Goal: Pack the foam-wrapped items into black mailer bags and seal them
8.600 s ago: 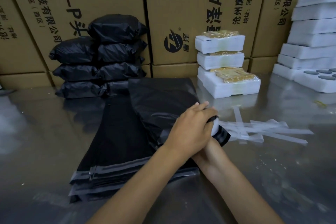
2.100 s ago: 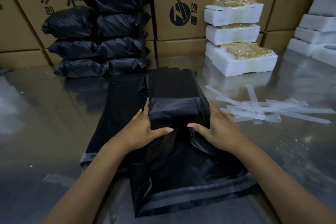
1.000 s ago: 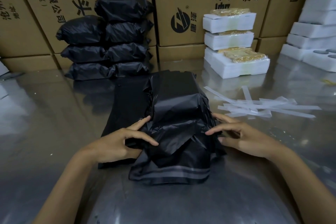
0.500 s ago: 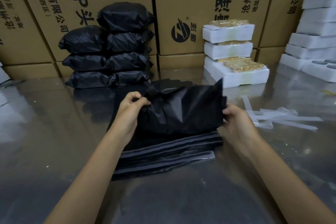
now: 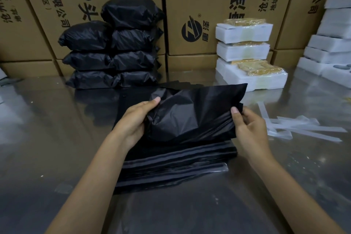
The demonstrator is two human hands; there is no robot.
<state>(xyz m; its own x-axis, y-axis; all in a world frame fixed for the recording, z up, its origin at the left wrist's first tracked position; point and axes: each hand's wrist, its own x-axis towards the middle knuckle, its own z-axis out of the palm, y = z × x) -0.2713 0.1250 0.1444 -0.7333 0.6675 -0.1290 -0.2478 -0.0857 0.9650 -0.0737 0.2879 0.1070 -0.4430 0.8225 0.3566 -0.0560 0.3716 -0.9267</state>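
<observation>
The shiny metal bench [image 5: 47,138] carries a flat stack of black mailers [image 5: 171,173] at centre, packed black bags [image 5: 112,59] piled at the back left, foam blocks [image 5: 247,59] back right, and peeled strips [image 5: 303,129] on the right.

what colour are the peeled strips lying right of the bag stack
Translucent white peeled strips, clearest in the head view.
</observation>
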